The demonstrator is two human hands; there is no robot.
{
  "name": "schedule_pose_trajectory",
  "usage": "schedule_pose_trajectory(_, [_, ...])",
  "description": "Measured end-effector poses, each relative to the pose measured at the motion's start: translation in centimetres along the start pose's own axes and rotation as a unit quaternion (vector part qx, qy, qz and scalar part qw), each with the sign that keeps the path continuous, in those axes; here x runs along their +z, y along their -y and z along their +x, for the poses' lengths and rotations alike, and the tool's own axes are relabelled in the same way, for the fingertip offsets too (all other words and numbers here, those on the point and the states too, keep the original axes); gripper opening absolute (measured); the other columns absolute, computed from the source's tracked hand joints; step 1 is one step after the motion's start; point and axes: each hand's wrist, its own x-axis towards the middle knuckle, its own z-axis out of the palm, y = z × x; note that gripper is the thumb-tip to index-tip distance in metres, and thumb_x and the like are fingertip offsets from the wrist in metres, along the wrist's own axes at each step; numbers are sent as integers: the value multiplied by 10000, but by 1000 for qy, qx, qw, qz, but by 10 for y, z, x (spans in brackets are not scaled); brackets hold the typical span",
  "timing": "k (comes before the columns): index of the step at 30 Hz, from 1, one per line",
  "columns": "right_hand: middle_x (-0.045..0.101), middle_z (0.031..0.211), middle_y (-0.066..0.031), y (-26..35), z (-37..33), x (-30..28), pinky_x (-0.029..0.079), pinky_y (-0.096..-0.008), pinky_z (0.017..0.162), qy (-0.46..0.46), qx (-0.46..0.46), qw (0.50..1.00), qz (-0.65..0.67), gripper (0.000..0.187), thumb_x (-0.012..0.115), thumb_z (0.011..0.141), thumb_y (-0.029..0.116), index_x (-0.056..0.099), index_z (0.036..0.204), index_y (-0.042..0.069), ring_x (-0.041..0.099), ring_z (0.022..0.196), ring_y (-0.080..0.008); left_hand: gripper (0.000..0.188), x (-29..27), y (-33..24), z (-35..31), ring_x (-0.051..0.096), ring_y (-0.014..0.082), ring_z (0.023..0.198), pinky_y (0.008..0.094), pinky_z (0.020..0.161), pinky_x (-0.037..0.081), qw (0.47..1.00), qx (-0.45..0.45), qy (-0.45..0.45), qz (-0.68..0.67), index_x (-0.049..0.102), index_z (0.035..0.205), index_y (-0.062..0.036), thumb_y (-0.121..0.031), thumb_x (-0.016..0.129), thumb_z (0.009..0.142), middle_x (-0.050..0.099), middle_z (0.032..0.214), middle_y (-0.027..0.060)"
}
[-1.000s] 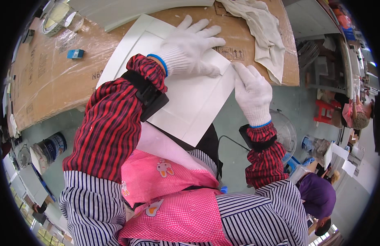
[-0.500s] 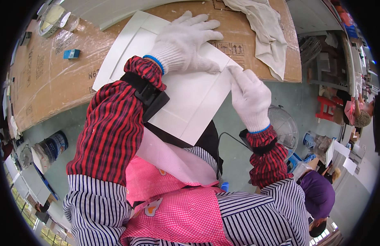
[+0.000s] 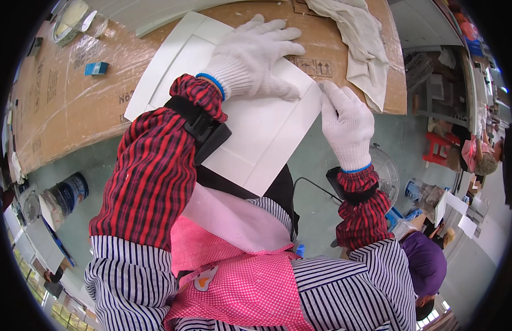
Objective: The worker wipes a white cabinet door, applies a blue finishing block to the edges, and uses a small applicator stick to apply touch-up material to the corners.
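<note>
your left hand (image 3: 255, 58) lies spread flat on the white panel (image 3: 267, 132), right hand (image 3: 347, 121) pinching its corner, crumpled cloth (image 3: 361, 38) just beside, your sleeve hiding the panel's middle.

Gloved left hand (image 3: 255, 58) flat on white panel (image 3: 267, 132); right hand (image 3: 347, 121) at panel's edge.

A flat white framed panel (image 3: 261, 129) lies on a cardboard-covered table (image 3: 68, 99), its near corner jutting past the table's front edge. The left hand (image 3: 256, 58) rests flat on the panel's far part; the right hand (image 3: 347, 118) touches its right edge. A crumpled beige cloth (image 3: 358, 38) lies right of the panel. A small blue block (image 3: 96, 68) sits on the table to the left, a round tin (image 3: 68, 19) behind it
</note>
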Motion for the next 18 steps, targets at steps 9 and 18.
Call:
schedule_pose_trajectory(9, [639, 819, -90, 2, 1, 2, 536, -397, 636, -13, 2, 1000, 11, 215, 688, 914, 136, 744, 1121, 145, 678, 727, -301, 806, -2, -1, 0, 349, 306, 1541, 492, 1303, 237, 1000, -8, 3, -4, 627, 1427, -200, -603, 817, 756, 457, 1628, 50])
schedule_pose_trajectory(18, [633, 803, -89, 1, 4, 5, 537, -393, 633, -21, 5, 1000, 4, 220, 701, 901, 140, 757, 1113, 146, 677, 719, -299, 812, -1, 0, 0, 340, 303, 1547, 499, 1300, 236, 1000, -13, 5, 0, 625, 1429, -214, -622, 820, 755, 433, 1647, 46])
